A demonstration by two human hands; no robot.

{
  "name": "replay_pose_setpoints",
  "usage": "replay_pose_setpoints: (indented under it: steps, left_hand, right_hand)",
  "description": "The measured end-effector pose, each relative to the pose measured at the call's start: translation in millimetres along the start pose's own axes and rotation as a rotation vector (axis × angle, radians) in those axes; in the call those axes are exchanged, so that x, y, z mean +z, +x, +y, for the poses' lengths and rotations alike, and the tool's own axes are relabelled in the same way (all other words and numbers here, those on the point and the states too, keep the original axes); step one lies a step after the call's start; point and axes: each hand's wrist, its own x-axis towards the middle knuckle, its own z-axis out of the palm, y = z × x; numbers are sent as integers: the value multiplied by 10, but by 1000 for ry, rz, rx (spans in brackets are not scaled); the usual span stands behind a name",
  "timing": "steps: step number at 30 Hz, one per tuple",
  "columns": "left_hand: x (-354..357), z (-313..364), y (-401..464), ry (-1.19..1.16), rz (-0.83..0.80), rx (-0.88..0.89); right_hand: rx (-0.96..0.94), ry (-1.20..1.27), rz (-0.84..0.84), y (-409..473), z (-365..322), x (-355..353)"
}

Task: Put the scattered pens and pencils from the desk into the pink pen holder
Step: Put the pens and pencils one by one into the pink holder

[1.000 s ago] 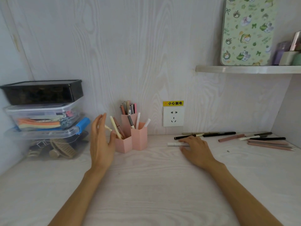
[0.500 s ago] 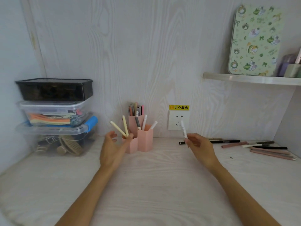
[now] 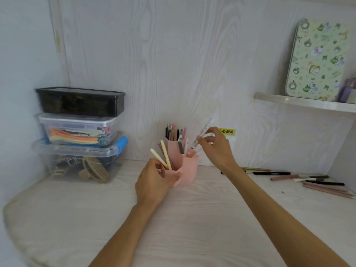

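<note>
Behind, yellow label (image 3: 227, 131) reads "小心触电"; right hand (image 3: 215, 149) pinches white pen (image 3: 202, 134).

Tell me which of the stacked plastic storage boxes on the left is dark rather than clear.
The top one, the black lidded plastic box. The two clear plastic boxes beneath it show their contents through see-through walls.

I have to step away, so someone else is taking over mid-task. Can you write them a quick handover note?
Left hand grips the pink pen holder, steadying it on the desk.
Right hand pinches a white pen, tilted, tip just above the holder.
Done: several pens and pencils stand in the holder.
Left: drop this pen in, then collect the scattered pens and pencils lying at the desk's right side.
</note>
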Motion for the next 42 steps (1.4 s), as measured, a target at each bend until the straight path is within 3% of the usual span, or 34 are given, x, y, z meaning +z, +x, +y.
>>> replay_pose_setpoints:
  steps: [6, 11, 17, 24, 32, 37, 42]
  left_hand:
    - [17, 12, 20, -15, -6, -14]
    - [16, -31, 20, -36, -8, -12]
    - [46, -57, 44, -29, -9, 2]
    - [24, -3, 55, 1, 16, 18]
    - [22, -30, 43, 80, 17, 11]
    - [35, -29, 71, 166, 39, -11]
    - [-86, 230, -49, -51, 233, -18]
  right_hand:
    - [-150, -200, -27, -58, -213, 320]
    - [-148, -344, -133, -143, -193, 466]
    - [-202, -750, -195, -200, -269, 596]
    - [-235, -757, -135, -94, -381, 616]
    - [-253, -838, -290, -178, -189, 599]
    - [-361, -704, -172, -333, -129, 322]
    - [-172, -517, -108, -450, 238, -293]
